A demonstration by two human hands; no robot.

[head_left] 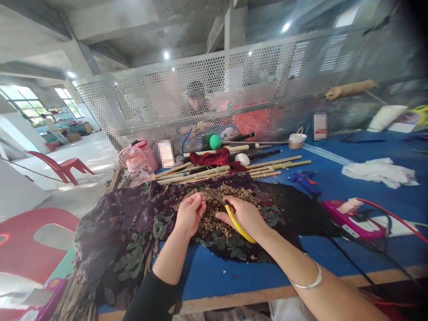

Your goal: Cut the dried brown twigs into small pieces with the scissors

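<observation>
My right hand [242, 215] grips yellow-handled scissors [236, 220], their dark blades pointing up and to the left. My left hand [192, 211] is closed in a pinch close to the blade tips; whatever sits between the fingertips is too small to make out. Beneath both hands lies a loose pile of dried brown plant bits [219, 225]. The pile rests on a dark cloth with a leaf pattern [133, 223], spread over the blue table [214, 278].
Bamboo sticks [200, 174], a dark red cloth [210, 157] and a green ball [216, 142] lie behind the pile. At right are a blue glue gun [304, 182] and a magenta device [354, 220] with cables. A perforated metal screen [140, 98] stands behind; a person sits beyond it.
</observation>
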